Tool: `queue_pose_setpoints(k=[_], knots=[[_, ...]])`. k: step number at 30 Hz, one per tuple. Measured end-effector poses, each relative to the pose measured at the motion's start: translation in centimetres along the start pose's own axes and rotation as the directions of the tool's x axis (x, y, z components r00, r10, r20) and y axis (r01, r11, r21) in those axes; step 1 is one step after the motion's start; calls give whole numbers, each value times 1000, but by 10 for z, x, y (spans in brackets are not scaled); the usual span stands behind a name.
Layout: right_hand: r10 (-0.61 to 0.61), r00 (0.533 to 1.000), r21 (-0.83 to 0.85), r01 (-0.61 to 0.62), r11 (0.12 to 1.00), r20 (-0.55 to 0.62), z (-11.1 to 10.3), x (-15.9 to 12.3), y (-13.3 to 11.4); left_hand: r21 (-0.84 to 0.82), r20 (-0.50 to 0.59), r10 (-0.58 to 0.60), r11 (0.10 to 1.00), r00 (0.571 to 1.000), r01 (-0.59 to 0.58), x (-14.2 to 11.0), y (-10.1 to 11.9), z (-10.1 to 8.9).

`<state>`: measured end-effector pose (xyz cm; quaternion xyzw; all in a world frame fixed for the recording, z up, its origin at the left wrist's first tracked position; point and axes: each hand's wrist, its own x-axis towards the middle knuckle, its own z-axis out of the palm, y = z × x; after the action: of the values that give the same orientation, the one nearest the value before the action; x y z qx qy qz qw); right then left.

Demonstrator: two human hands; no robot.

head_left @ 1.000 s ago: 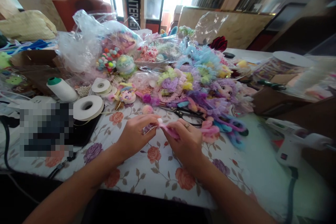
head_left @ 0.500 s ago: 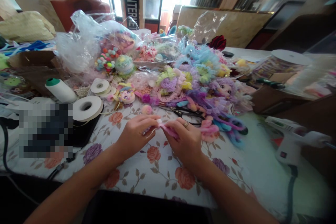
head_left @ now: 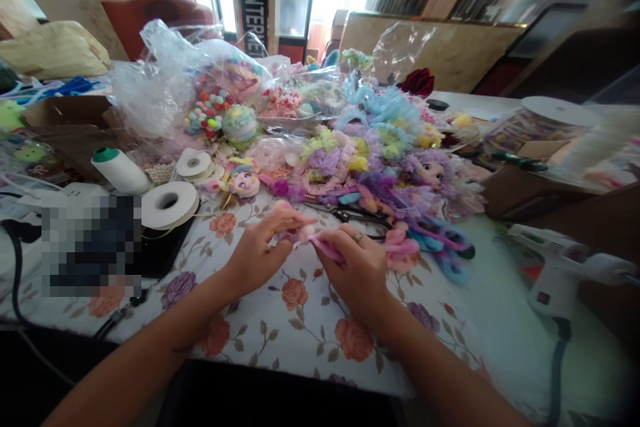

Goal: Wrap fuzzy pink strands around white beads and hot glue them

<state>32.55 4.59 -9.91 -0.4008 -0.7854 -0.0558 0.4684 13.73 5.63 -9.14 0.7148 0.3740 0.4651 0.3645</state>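
Observation:
My right hand, with a ring on one finger, pinches a pink fuzzy strip that looks like a chenille stem. A pale pink tuft sits at the strip's left end. Beside that tuft is my left hand, its thumb and fingers spread apart; whether a fingertip touches the tuft I cannot tell. Behind the hands lie black-handled scissors. A small pompom, pink on top, shows partly behind my left fingers. More pink fuzzy pieces rest right of my right hand.
Across the back spreads a heap of pastel ruffles, dolls and plastic bags. Ribbon rolls and a thread cone stand at left. A white glue gun is at right, on the floral tablecloth.
My left fingers have parted from their pinch at the strip's end and spread open. The right hand keeps its hold. The view has shifted slightly.

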Motion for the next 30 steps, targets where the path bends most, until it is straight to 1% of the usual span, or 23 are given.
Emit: queue_pose_setpoints(k=[2, 4, 6, 8, 11, 14, 20, 26, 30], knots=[[-22, 1000, -17, 22, 1000, -21, 0, 1, 0, -189, 25, -126, 974, 992, 129, 0, 2, -1], [-69, 997, -48, 67, 997, -46, 0, 1, 0, -341, 61, -211, 914, 976, 219, 2, 2, -1], [-126, 990, -86, 121, 989, -60, 0, 1, 0, -432, 95, -270, 856, 958, 284, 3, 1, 1], [-180, 982, -134, 171, 976, -62, 0, 0, 0, -478, 106, -302, 820, 947, 315, 4, -1, 4], [-248, 968, -197, 235, 952, -45, -1, -1, -1, -515, 84, -324, 795, 942, 320, 4, -5, 7], [-297, 954, -223, 283, 933, -29, -3, 0, -2, -522, 64, -321, 797, 945, 305, 3, -7, 9], [-335, 941, -219, 318, 922, -42, -3, 2, -4, -525, 39, -303, 805, 952, 277, 4, -7, 10], [-384, 922, -224, 365, 904, -46, -2, 1, -3, -548, 63, -340, 774, 938, 317, 3, -13, 9], [-399, 916, -227, 382, 896, -35, -2, 1, -4, -559, 78, -371, 752, 926, 349, 3, -13, 9]])
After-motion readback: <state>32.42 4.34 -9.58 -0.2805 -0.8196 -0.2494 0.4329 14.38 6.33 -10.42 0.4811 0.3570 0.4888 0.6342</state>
